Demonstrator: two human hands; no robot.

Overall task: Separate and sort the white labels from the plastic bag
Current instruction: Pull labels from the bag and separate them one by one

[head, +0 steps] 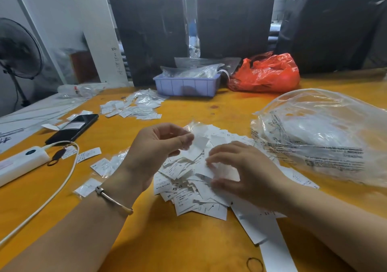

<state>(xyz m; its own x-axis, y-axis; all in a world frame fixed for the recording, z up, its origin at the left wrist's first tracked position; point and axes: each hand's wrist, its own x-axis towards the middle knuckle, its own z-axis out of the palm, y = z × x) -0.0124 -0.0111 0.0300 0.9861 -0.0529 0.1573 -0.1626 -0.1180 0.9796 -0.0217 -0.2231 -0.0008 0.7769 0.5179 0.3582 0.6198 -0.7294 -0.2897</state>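
Observation:
A heap of small white labels (188,190) lies on the orange table (167,240) in front of me. My left hand (159,146) is raised over the heap and pinches a white label (199,144) between thumb and fingers. My right hand (240,167) hovers low over the pile with curled fingers touching a label (222,173) between fingertips and thumb. A large clear plastic bag (326,137) with printed text lies at the right. Farther back sits a second group of labels (134,107), some in small clear sleeves.
A black phone (73,128) and a white power bank (21,163) with its cable lie at the left. A lilac tray (186,85) of bagged items and a red plastic bag (266,74) stand at the back. Dark wrapped bundles (232,18) line the far edge. A rubber band (254,264) lies near me.

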